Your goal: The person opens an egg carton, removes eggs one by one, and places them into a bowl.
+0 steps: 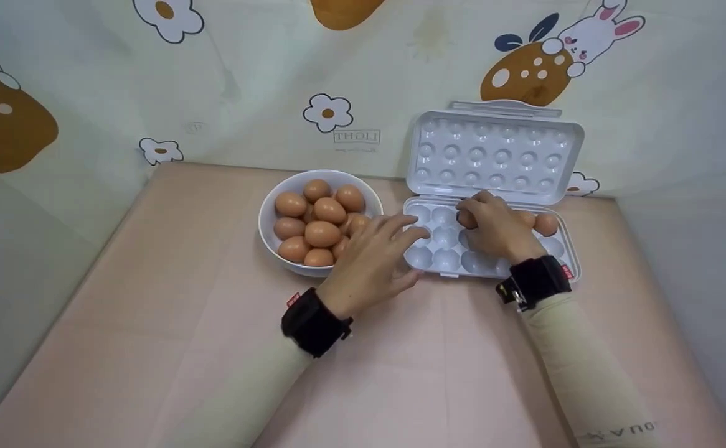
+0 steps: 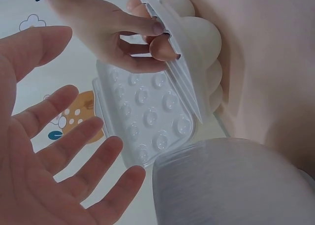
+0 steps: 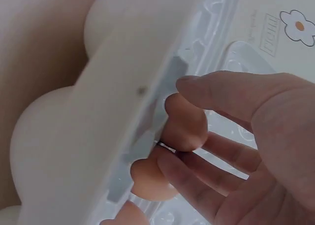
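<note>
My right hand (image 1: 494,227) is over the back row of a white plastic egg carton (image 1: 447,258), its thumb and fingers around a brown egg (image 1: 466,218). In the right wrist view that egg (image 3: 187,124) sits low at the carton's cups, with the thumb on one side and fingers on the other. Along the same row, towards the right end, are more brown eggs (image 1: 546,224), partly hidden by the hand. My left hand (image 1: 369,264) holds nothing; its fingers are spread between the carton and a white bowl (image 1: 266,239) of brown eggs (image 1: 322,234), overlapping the bowl's right rim.
The carton's dimpled lid (image 1: 494,155) stands raised at the back, near the patterned wall covering (image 1: 245,93). Pinkish cloth or paper covers the table (image 1: 213,348). The bowl stands just left of the carton.
</note>
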Motion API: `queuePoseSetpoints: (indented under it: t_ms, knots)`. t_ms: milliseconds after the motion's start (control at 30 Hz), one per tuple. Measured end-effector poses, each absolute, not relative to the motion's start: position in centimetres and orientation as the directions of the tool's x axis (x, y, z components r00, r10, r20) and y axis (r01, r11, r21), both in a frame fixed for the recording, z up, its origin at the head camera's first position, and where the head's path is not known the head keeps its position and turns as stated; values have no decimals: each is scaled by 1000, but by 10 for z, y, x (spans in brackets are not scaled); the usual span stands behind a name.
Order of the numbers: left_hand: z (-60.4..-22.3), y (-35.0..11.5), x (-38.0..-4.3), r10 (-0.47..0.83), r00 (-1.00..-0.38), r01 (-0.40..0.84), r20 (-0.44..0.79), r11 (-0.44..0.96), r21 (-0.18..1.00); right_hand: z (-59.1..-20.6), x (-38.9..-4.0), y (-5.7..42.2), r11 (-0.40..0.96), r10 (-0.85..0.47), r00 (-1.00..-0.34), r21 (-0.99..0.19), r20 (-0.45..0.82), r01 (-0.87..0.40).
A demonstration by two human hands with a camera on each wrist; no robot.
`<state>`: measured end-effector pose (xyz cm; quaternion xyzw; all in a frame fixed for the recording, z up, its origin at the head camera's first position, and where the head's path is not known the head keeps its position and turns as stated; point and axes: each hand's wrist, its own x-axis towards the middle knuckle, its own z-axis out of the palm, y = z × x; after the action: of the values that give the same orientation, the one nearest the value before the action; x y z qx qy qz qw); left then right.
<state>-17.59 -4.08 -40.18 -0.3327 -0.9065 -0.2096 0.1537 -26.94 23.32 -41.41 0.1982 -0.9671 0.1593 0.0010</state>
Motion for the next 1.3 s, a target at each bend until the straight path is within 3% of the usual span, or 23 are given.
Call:
queuePoseSetpoints:
  t_ms: [800, 1033, 1300]
  knots:
    - [-398, -43, -178, 526, -764, 637, 373, 708, 306, -425, -276, 228, 829, -380, -887, -328, 264, -453]
    - [-398, -44, -179, 507, -746, 648, 431, 700, 300, -409, -255, 225, 826, -291, -889, -376, 354, -421]
    - [-395, -44, -182, 480, -725, 665, 495, 674, 320, -379, -221, 211, 719, -262, -884, -533, 388, -447]
